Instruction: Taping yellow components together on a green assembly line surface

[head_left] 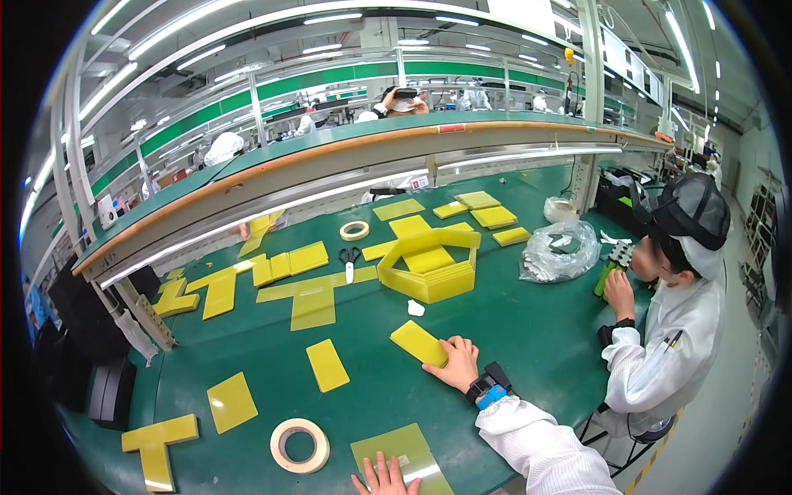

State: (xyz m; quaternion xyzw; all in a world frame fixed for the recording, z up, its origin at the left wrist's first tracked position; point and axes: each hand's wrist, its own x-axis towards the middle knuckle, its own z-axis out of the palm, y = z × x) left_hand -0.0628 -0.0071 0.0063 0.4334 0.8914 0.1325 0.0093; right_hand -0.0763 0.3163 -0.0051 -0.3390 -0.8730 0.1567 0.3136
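Left hand, fingers spread, lies flat on a yellow sheet; right hand pinches a rectangular yellow stack. One hexagonal ring looks formed; loose panels lie unjoined.

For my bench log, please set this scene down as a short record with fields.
Left hand: fingers spread on a yellow sheet
Right hand: grasps one end of a thick yellow piece
Surface: green table
Near tape roll: flat, left of the yellow sheet
Scissors: left of the yellow frame
Co-worker: at the right, holding a green thing
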